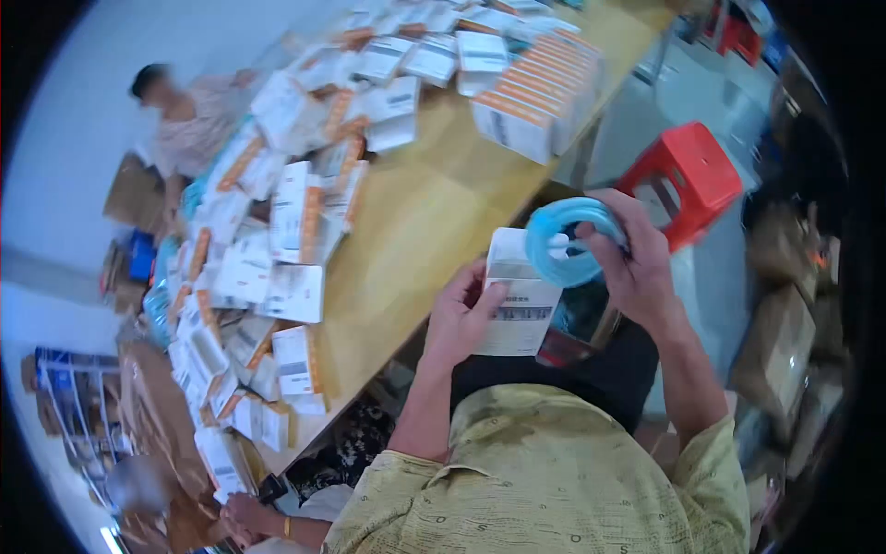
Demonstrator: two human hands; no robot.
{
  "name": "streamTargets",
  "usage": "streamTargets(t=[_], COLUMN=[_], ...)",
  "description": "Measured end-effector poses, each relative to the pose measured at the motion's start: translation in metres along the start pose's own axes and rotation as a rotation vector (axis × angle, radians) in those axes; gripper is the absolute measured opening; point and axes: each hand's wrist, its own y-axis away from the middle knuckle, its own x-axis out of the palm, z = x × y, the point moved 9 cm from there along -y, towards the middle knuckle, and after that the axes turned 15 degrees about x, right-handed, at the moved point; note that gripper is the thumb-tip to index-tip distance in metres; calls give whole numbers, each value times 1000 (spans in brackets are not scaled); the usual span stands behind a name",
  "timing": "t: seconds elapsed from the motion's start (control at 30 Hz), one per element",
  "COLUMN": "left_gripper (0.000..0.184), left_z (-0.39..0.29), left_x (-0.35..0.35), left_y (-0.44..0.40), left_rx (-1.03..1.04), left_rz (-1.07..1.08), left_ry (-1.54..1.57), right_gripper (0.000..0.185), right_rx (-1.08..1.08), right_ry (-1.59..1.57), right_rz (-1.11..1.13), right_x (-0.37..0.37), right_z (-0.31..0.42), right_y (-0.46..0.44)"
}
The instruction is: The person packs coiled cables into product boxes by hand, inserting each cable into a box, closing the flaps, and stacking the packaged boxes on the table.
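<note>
The left hand [455, 321] holds a white box [519, 325], thumb over its front and fingers behind it. The box is upright in front of the wearer's body, just right of the table [415, 231], its top flap raised. The right hand [639, 263] grips a coil of pale blue tubing [546, 247] between thumb and fingers, at the upper right of the box and partly in front of it; whether the two touch, I cannot tell.

On the table, a loose heap of white and orange boxes [295, 217] spreads along the left side, and a neat row of boxes [517, 125] stands at the far right edge. A red stool [701, 166] stands right of the table. One person [196, 125] is beyond the heap; another person's hands [247, 517] are at the near left.
</note>
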Motion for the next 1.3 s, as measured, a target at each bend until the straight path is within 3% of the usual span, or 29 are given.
streamTargets(t=[0.07, 0.13, 0.17, 0.3, 0.33, 0.47, 0.57, 0.73, 0.8, 0.83, 0.93, 1.1, 1.23, 1.3], left_gripper=[31, 30, 30, 26, 26, 34, 39, 38, 38, 38, 37, 39, 44, 45], left_z=[18, 31, 31, 53, 58, 78, 76, 77, 73, 71, 65, 69, 62, 64], left_x=[38, 58, 70, 111, 123, 117, 114, 105, 103, 100, 103, 104, 109, 108], left_y=[12, 24, 28, 60, 65, 86, 102, 114, 115, 115, 112, 118, 112, 110], left_rx=[-42, -94, -93, -218, -203, -328, -313, -305, -316, -297, -189, -242, -216, -205], left_rz=[89, 123, 156, 393, 411, 359, 376, 376, 301, 256, 281, 252, 236, 228], left_ry=[241, 175, 200, 29, 39, 269, 251, 162, 196, 180, 9, 178, 179, 194], right_gripper=[31, 29, 29, 26, 26, 43, 46, 49, 50, 50, 41, 40, 32, 30], right_rx=[-88, -7, 17, 220, 146, 296, 337, 282, 146, 101, 165, 221, 176, 189], right_ry=[325, 705, 734, 853, 848, 652, 620, 691, 567, 549, 710, 522, 786, 732], right_rz=[114, 349, 329, 829, 787, 409, 331, 523, 310, 330, 462, 407, 477, 462], right_x=[3, 2, -7, 19, 24, 5, 4, 43, 30, 32, 43, 42, 53, 46], right_z=[-3, -28, -35, -90, -97, -95, -93, -100, -90, -87, -98, -88, -88, -79], right_y=[7, 24, 31, 86, 96, 102, 110, 111, 104, 106, 108, 106, 129, 126])
